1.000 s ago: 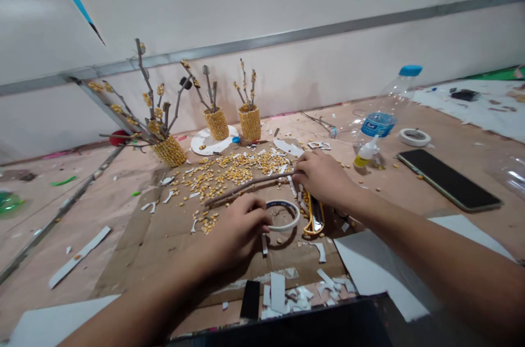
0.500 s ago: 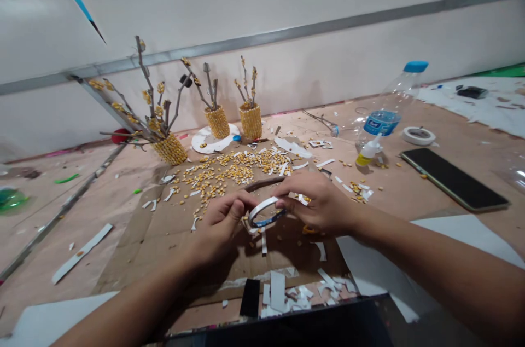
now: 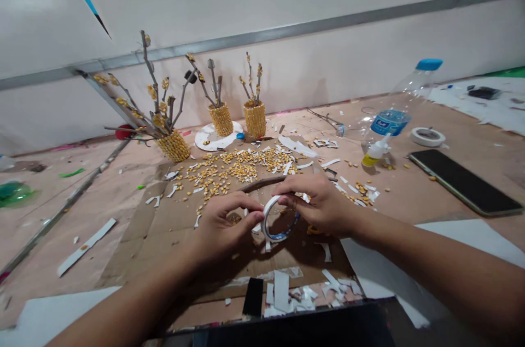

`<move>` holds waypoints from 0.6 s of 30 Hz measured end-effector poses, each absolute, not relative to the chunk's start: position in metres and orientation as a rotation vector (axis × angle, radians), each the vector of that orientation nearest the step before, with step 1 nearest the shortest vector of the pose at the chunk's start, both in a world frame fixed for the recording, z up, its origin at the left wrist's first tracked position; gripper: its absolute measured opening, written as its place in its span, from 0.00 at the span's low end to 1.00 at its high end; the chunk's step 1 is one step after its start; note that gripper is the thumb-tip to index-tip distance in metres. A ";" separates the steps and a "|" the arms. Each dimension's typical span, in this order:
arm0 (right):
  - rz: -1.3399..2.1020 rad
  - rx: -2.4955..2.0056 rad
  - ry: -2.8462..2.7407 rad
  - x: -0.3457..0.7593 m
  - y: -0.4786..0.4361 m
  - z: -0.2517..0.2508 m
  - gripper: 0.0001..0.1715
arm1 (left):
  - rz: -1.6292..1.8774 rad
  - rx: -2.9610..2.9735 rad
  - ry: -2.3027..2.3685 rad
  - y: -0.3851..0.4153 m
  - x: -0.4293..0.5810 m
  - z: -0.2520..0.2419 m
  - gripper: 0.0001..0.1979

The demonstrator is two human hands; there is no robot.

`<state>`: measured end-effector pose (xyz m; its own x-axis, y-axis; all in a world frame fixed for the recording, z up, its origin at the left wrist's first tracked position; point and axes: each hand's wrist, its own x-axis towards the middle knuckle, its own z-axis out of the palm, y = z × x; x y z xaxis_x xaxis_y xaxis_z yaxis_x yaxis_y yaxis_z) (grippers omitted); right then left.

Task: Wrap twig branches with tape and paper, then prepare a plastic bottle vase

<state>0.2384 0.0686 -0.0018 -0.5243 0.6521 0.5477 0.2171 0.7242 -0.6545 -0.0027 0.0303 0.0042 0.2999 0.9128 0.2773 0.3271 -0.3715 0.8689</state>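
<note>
A narrow roll of white tape (image 3: 267,222) with a blue-printed inner ring is held up over the cardboard, its opening turned towards me. My right hand (image 3: 322,206) grips the upper right of the roll between thumb and fingers. On the left side of the roll, the thumb and forefinger tips of my left hand (image 3: 229,221) pinch its edge. A brown curved twig (image 3: 262,184) arcs just behind both hands; its right part is hidden by my right hand. Loose corn kernels (image 3: 246,163) lie scattered beyond the twig.
Three corn-covered pots (image 3: 174,146) with twigs stand at the back. To the right are a plastic bottle (image 3: 388,122), a glue bottle (image 3: 375,152), another tape roll (image 3: 427,137) and a phone (image 3: 465,181). Paper scraps (image 3: 281,291) lie near the front of the cardboard (image 3: 139,248).
The tape roll has turned more upright, so its opening faces me more. My left thumb and forefinger have shifted to its left edge. The whole view has moved slightly.
</note>
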 end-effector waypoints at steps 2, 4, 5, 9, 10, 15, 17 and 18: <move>0.672 -0.649 -2.116 0.236 0.068 -0.003 0.12 | 1.049 2.080 1.047 0.031 -0.005 0.006 0.05; 0.657 -0.658 -2.136 0.234 0.067 -0.005 0.12 | 1.010 2.293 1.004 0.032 -0.007 0.010 0.05; 0.644 -0.663 -2.142 0.233 0.067 -0.005 0.12 | 0.993 2.382 0.998 0.032 -0.008 0.012 0.06; 0.572 -0.668 -2.150 0.230 0.064 -0.007 0.12 | 0.933 2.643 0.975 0.033 -0.008 0.014 0.07; 0.548 -0.668 -2.156 0.230 0.063 -0.008 0.12 | 0.923 2.691 0.964 0.033 -0.007 0.012 0.07; 0.452 -0.691 -2.201 0.230 0.061 -0.011 0.13 | 0.866 2.889 0.871 0.033 -0.008 0.000 0.07; 0.447 -0.716 -2.198 0.229 0.058 -0.012 0.14 | 0.817 2.920 0.897 0.033 -0.008 -0.001 0.08; 0.456 -0.723 -2.203 0.227 0.056 -0.012 0.14 | 0.792 2.907 0.925 0.032 -0.007 -0.001 0.08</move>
